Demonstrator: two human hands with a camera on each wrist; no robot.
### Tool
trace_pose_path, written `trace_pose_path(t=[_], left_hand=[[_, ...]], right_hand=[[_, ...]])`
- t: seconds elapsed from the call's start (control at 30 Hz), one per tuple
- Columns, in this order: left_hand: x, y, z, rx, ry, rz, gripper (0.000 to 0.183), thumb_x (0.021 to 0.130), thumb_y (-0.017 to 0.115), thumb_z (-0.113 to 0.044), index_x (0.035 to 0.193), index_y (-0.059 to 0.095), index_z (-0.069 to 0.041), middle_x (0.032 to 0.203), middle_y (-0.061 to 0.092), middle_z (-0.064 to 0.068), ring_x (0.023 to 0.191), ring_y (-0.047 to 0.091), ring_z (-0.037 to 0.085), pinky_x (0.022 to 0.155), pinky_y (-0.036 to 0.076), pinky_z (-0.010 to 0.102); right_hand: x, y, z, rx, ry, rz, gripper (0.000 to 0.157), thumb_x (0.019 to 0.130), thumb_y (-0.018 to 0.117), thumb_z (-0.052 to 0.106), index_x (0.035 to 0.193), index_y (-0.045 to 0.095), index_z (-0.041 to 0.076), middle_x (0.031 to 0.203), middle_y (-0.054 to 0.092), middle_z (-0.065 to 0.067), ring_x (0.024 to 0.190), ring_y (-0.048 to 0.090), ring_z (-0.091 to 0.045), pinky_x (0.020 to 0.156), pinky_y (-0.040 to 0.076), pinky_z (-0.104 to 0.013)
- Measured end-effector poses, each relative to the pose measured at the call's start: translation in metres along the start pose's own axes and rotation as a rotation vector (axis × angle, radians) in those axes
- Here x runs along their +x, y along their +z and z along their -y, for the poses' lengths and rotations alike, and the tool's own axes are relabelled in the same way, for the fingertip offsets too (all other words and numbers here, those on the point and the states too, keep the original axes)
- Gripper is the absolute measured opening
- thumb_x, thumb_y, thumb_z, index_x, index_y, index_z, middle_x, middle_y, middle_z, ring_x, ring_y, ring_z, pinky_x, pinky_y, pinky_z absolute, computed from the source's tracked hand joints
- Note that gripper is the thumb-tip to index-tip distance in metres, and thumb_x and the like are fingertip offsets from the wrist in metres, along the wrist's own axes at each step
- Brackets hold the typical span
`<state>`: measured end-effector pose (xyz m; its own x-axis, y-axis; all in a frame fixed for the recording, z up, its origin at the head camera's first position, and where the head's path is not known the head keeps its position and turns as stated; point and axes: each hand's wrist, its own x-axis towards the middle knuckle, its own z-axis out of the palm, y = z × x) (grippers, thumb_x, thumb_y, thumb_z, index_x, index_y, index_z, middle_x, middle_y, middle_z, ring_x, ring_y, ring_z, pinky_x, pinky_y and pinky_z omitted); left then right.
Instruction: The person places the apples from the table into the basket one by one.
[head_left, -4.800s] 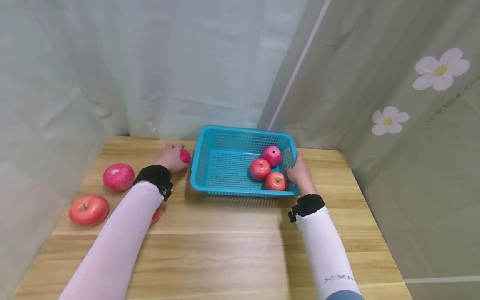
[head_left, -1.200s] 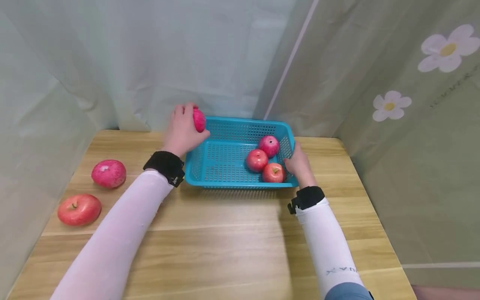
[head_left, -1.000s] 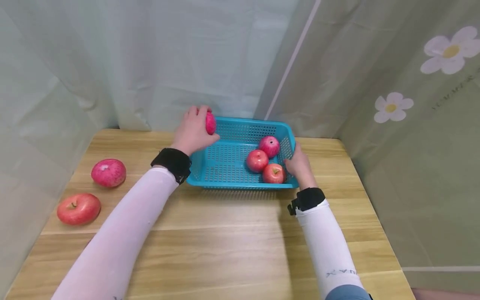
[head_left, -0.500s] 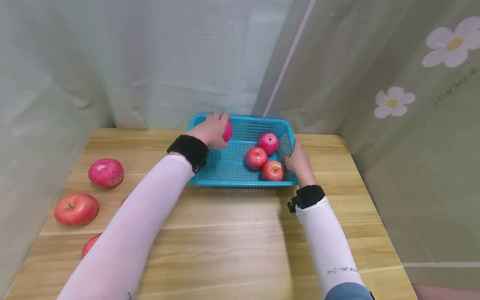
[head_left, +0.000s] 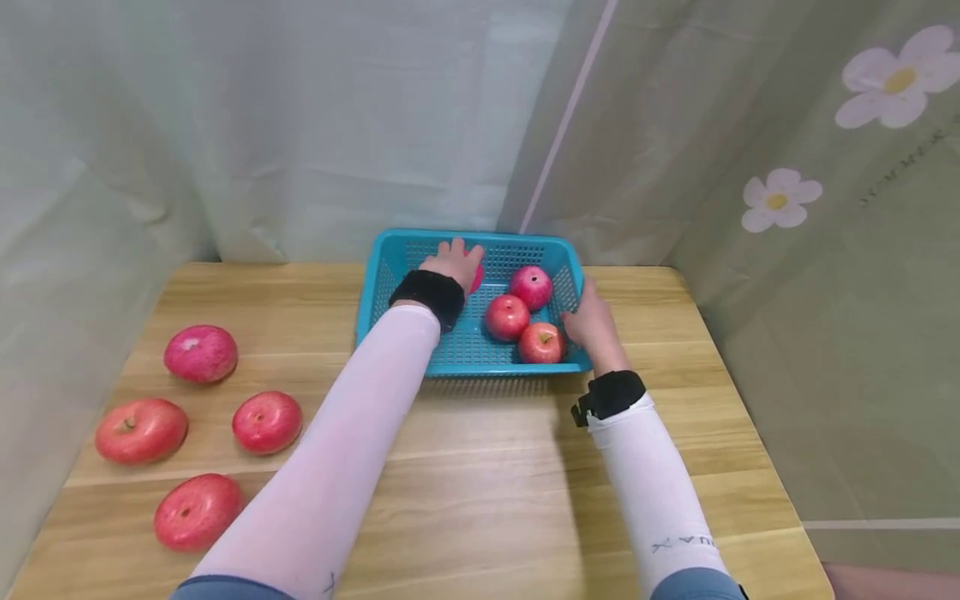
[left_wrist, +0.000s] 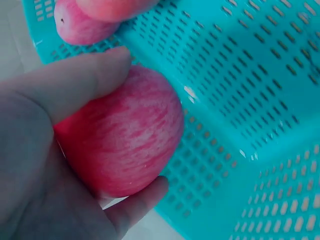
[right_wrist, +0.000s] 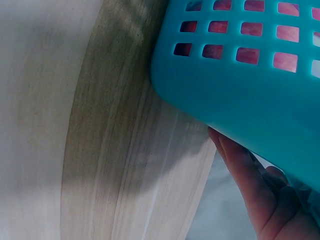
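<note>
My left hand (head_left: 453, 267) grips a pinkish-red apple (left_wrist: 132, 132) inside the blue plastic basket (head_left: 480, 367). The thumb and fingers curve round the fruit in the left wrist view. My right hand (head_left: 595, 325) holds the basket's right end, its thumb over the rim and the fingers outside and partly hidden behind the wall. Three more apples sit in the basket's right half: a streaked pink apple (head_left: 531, 287), a red apple (head_left: 507, 317) and a paler red apple (head_left: 542, 343) with a stem.
Left of the basket, several apples lie on the wooden table (head_left: 480, 500): a pink apple (head_left: 201, 353), a large red apple (head_left: 142, 431), a red apple (head_left: 267, 422) and a front apple (head_left: 198, 512). A pale curtain (head_left: 360, 125) hangs behind the table.
My left hand took an apple from the table left of the basket, lifted it over the left rim and lowered it into the basket. My right hand has stayed on the basket's right end.
</note>
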<state>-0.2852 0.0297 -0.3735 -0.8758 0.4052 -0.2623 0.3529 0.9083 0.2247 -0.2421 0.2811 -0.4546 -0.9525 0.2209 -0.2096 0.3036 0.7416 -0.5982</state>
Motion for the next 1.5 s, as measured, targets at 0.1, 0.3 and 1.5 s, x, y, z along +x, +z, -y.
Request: trace_pose_path(t=[0.1, 0.3, 1.5], left_hand=[[0.005, 0.006, -0.004, 0.011, 0.02, 0.002, 0.077, 0.088, 0.081, -0.007, 0.155, 0.042, -0.01, 0.152, 0.04, 0.026, 0.143, 0.04, 0.043, 0.11, 0.048, 0.058], [0.019, 0.022, -0.014, 0.006, 0.075, -0.018, 0.074, 0.09, 0.082, -0.008, 0.156, 0.049, -0.014, 0.155, 0.04, 0.025, 0.145, 0.039, 0.042, 0.112, 0.048, 0.056], [0.053, 0.063, 0.011, -0.044, -0.008, -0.083, 0.088, 0.088, 0.086, -0.021, 0.164, 0.041, -0.021, 0.153, 0.042, 0.023, 0.145, 0.042, 0.043, 0.11, 0.045, 0.065]], right_hand=[[-0.001, 0.002, 0.0, 0.004, 0.009, 0.014, 0.079, 0.106, 0.062, 0.012, 0.169, 0.015, 0.005, 0.153, 0.048, -0.032, 0.138, 0.05, -0.05, 0.11, 0.045, -0.067], [-0.007, 0.003, -0.004, 0.005, 0.005, 0.012, 0.078, 0.105, 0.061, 0.012, 0.168, 0.016, 0.004, 0.154, 0.047, -0.033, 0.14, 0.049, -0.05, 0.112, 0.044, -0.066], [-0.003, 0.01, -0.002, 0.027, -0.019, 0.002, 0.075, 0.105, 0.062, 0.011, 0.167, 0.019, 0.002, 0.152, 0.049, -0.032, 0.138, 0.05, -0.05, 0.113, 0.043, -0.066]])
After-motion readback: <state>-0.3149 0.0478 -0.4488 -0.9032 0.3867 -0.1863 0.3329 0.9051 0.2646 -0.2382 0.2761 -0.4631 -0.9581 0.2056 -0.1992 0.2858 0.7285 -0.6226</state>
